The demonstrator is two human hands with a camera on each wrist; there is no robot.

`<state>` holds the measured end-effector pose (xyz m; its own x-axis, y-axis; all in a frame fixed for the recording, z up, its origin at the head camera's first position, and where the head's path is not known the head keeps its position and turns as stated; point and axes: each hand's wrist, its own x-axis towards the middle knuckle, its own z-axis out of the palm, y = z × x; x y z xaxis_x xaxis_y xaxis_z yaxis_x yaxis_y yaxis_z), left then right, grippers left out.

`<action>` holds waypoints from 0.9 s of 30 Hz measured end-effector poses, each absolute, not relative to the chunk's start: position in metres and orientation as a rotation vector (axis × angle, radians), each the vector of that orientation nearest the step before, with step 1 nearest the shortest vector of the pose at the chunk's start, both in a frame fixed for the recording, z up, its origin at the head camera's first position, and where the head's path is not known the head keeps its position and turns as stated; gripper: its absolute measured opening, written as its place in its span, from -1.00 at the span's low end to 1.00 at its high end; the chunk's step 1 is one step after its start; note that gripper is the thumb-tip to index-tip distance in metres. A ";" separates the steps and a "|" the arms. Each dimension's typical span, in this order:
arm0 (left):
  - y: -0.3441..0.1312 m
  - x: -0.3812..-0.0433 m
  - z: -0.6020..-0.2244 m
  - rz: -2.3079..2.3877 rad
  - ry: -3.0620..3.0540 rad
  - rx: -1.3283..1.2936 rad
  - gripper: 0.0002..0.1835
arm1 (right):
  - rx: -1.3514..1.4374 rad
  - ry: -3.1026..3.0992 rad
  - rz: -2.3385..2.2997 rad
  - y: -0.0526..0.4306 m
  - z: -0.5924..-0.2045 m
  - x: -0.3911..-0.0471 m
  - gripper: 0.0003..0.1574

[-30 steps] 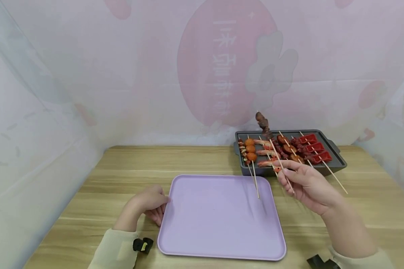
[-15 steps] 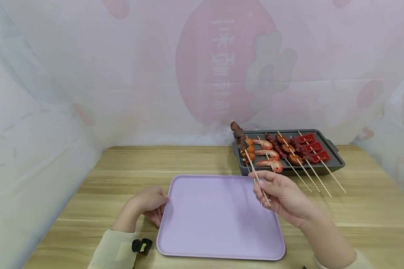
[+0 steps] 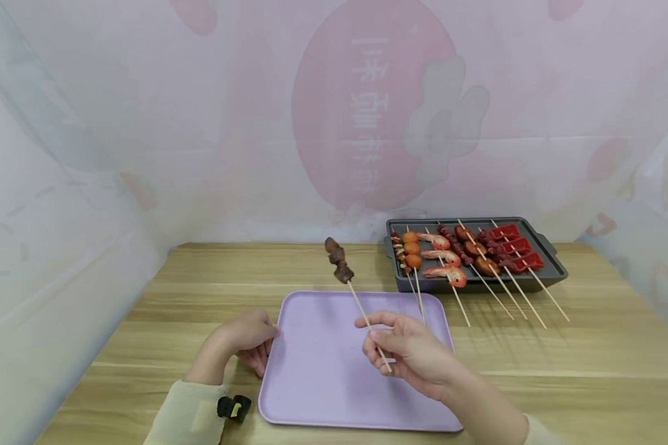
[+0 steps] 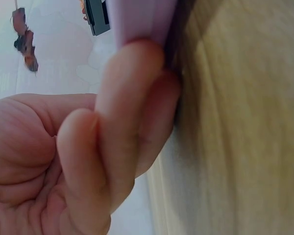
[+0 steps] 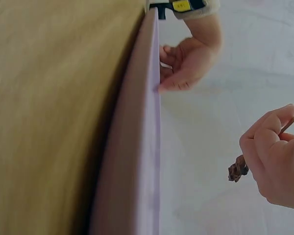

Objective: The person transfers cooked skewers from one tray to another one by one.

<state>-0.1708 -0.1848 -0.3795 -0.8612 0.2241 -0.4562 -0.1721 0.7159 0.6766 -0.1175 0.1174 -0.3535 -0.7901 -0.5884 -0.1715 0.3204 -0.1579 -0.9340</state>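
In the head view my right hand (image 3: 412, 352) pinches the wooden stick of a brown meat skewer (image 3: 341, 262) between thumb and fingers. The skewer tilts up to the left, held above a lilac tray (image 3: 317, 377), its meat over the far rim. My left hand (image 3: 250, 337) grips the tray's left edge, with the thumb at the rim. Close up in the left wrist view, bent fingers (image 4: 122, 112) touch the tray's side (image 4: 142, 19). The right wrist view has the right hand (image 5: 274, 156) around the stick, with the meat (image 5: 238, 169) poking out below.
A dark grill pan (image 3: 551, 269) stands at the back right of the wooden table (image 3: 217, 266). Across it lie several skewers, among them shrimp (image 3: 442, 258), orange balls (image 3: 412, 249) and red pieces (image 3: 514, 246). Their sticks overhang its front. A printed cloth (image 3: 245, 123) hangs behind.
My right hand has carried the meat skewer left and lower, from in front of the grill pan to above the tray. The left hand stays at the tray's edge.
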 end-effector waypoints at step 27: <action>-0.186 -0.171 -0.381 1.020 2.415 0.040 -0.59 | -0.037 1.274 -2.002 0.046 -0.383 -0.105 -0.73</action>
